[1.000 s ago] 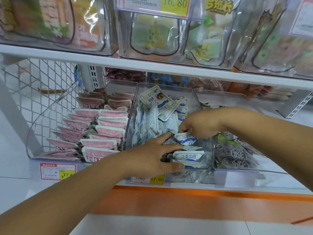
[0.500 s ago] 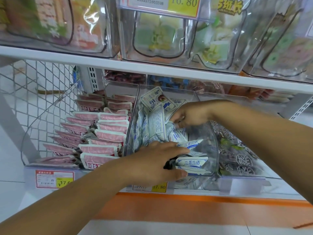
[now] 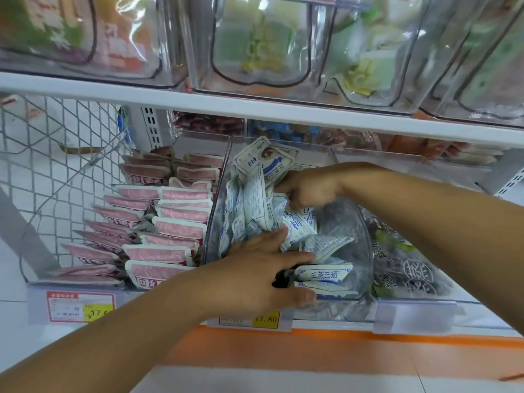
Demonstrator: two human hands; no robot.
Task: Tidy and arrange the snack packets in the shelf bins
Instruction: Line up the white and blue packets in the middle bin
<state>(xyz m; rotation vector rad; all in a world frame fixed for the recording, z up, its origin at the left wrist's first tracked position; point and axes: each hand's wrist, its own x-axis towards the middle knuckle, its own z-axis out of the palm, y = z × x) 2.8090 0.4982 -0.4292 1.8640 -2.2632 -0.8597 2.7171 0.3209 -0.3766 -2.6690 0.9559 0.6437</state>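
A clear plastic middle bin (image 3: 365,245) on the lower shelf holds several white-and-blue snack packets (image 3: 252,205), some upright at the back left, some lying loose at the front. My left hand (image 3: 263,276) rests over the bin's front left, fingers spread against the upright packets and thumb on a flat packet (image 3: 323,275). My right hand (image 3: 309,191) is deep in the bin, fingers closed on packets at the back. The left bin is filled with pink packets (image 3: 175,231) in neat rows.
The right bin (image 3: 425,303) contains dark packets (image 3: 411,273). Price tags (image 3: 80,306) hang on the bin fronts. A white shelf board (image 3: 255,107) runs close above, carrying more clear bins. A wire mesh panel (image 3: 56,165) closes the left end. An orange strip (image 3: 340,361) lies below.
My right hand moved from the front of the middle bin up and back, pushing packets toward the rear. My left hand stayed at the front left. The camera moved closer.
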